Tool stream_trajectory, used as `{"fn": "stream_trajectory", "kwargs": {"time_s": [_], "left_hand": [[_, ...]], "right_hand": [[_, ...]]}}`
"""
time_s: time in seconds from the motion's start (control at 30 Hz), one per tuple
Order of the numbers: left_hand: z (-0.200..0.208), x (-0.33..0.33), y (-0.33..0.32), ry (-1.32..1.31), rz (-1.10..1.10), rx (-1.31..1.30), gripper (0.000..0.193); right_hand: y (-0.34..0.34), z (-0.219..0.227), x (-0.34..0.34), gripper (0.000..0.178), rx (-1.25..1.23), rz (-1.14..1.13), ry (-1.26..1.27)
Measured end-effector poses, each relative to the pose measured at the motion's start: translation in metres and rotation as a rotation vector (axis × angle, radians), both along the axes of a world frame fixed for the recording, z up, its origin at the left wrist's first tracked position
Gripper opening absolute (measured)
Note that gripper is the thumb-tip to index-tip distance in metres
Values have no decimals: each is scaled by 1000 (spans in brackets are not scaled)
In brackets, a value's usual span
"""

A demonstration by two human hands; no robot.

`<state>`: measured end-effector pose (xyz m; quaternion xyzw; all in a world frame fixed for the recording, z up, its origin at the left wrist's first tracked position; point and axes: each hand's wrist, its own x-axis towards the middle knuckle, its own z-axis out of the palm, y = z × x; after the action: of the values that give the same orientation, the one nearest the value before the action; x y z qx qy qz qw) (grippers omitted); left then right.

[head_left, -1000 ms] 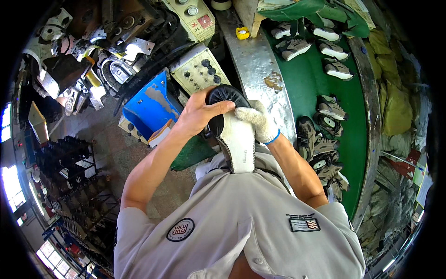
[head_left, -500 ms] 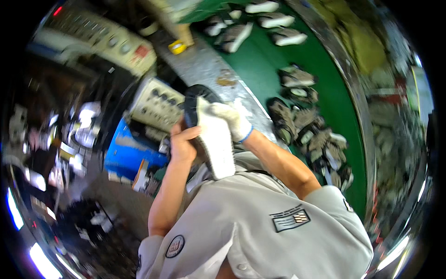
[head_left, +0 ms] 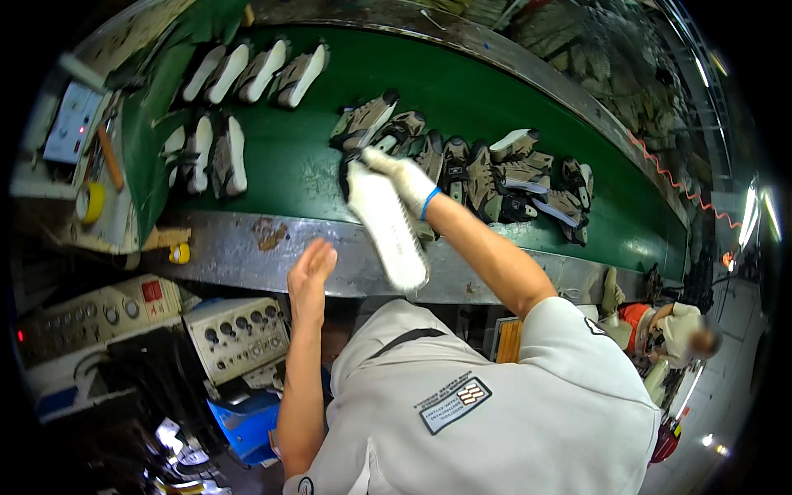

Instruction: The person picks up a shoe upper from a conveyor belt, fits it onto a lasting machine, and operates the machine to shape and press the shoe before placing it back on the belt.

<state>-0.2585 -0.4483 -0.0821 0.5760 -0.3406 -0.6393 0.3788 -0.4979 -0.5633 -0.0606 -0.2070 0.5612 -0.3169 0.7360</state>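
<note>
My right hand [head_left: 404, 175], in a white glove with a blue cuff, grips a shoe [head_left: 388, 227] by its dark far end. The shoe's white underside faces up, its other end pointing back at my body. Bare and apart from the shoe, my left hand [head_left: 312, 272] is held over the metal edge, fingers stretched out and nothing in them. Just beyond the gloved hand, a brown shoe [head_left: 367, 120] lies on the green belt, with several more brown-and-black shoes [head_left: 481, 177] bunched to the right.
Shoes with white bottoms [head_left: 264, 70] lie in two rows on the green belt [head_left: 289, 157], far left. A worn metal ledge [head_left: 330, 247] runs along the near side. Knobbed control boxes [head_left: 239, 334] stand lower left, below yellow tape [head_left: 179, 253]. Another person [head_left: 672, 330] is at far right.
My view has swung right to face the belt. The left hand has let go of the shoe; my right hand has carried it over the ledge toward the belt.
</note>
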Motion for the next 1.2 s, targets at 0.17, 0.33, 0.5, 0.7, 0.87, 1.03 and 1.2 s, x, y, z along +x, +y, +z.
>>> {"fn": "stream_trajectory", "kwargs": {"time_s": [0.17, 0.33, 0.5, 0.7, 0.87, 1.03, 1.2], "left_hand": [[-36, 26, 29, -84, 51, 217, 47], [-62, 78, 70, -186, 207, 250, 33], [-58, 77, 75, -179, 362, 388, 30], [-66, 60, 112, -135, 482, 481, 35], [-43, 48, 113, -115, 528, 646, 21], [-56, 68, 137, -101, 550, 446, 21], [-7, 136, 119, -346, 641, 211, 22]], "right_hand": [[-68, -63, -99, 97, -166, 482, 1333], [-163, -107, -80, 70, -511, 255, 1239], [-304, -217, 18, 81, -370, 118, 894], [-405, -275, 126, 122, -77, -82, 693], [-406, -281, 120, 82, -95, -300, 682], [-301, -267, 88, 37, -10, -161, -536], [-55, -149, 126, 32, 90, -68, -928]]}}
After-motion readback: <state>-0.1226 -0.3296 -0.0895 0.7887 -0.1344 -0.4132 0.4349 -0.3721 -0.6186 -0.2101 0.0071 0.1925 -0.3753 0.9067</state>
